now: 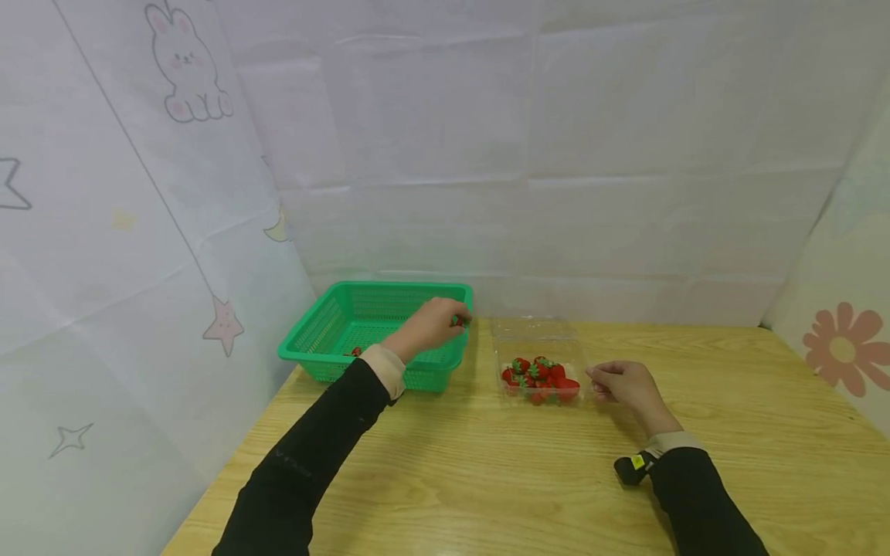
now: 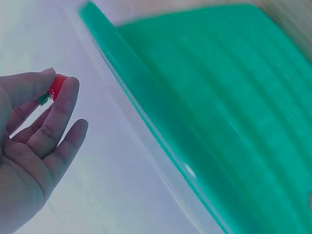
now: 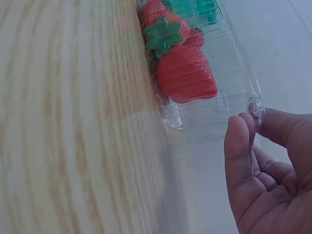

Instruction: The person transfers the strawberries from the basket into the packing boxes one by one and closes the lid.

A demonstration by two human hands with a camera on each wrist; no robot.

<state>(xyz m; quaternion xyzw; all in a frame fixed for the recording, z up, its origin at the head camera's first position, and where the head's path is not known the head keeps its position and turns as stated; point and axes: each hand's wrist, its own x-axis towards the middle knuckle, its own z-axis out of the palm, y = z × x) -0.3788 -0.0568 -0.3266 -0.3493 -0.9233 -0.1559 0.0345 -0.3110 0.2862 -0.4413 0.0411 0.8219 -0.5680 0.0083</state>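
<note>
My left hand (image 1: 433, 323) is raised over the right rim of the green basket (image 1: 295, 344). Between its thumb and fingertips it pinches a small red strawberry (image 2: 57, 87) with a bit of green leaf, seen in the left wrist view. To the right stands a clear plastic box (image 1: 511, 351) with its lid folded back, holding several strawberries (image 1: 539, 371). My right hand (image 1: 629, 388) pinches the box's right edge between thumb and fingers; in the right wrist view a large strawberry (image 3: 186, 75) lies near that end.
More red strawberries (image 1: 356, 351) lie in the basket, partly behind my left forearm. The wooden table (image 1: 431, 479) runs under everything. White sheeting (image 1: 626, 247) with printed figures closes off the back and sides.
</note>
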